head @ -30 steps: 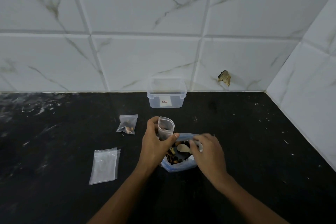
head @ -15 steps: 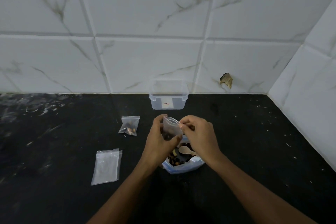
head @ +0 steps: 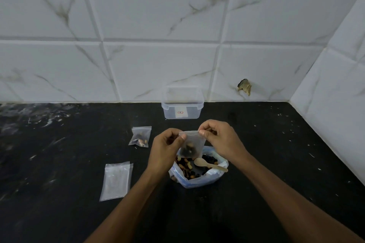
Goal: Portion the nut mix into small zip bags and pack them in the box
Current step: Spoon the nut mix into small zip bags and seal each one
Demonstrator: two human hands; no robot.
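Both hands hold one small zip bag [head: 191, 145] upright above the open nut mix bag [head: 199, 171], near the counter's middle: the left hand [head: 165, 149] pinches its upper left corner, the right hand [head: 218, 138] pinches the upper right. The zip strip runs level from one pinch to the other, so sealing likely means sliding fingers along it. The box [head: 182, 107] stands straight beyond at the counter's back edge, apart from both hands, the right slightly nearer.

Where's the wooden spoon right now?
In the head view the wooden spoon lies centre-right, in the open bag of nut mix, handle over its right rim, just below the small zip bag both hands hold.
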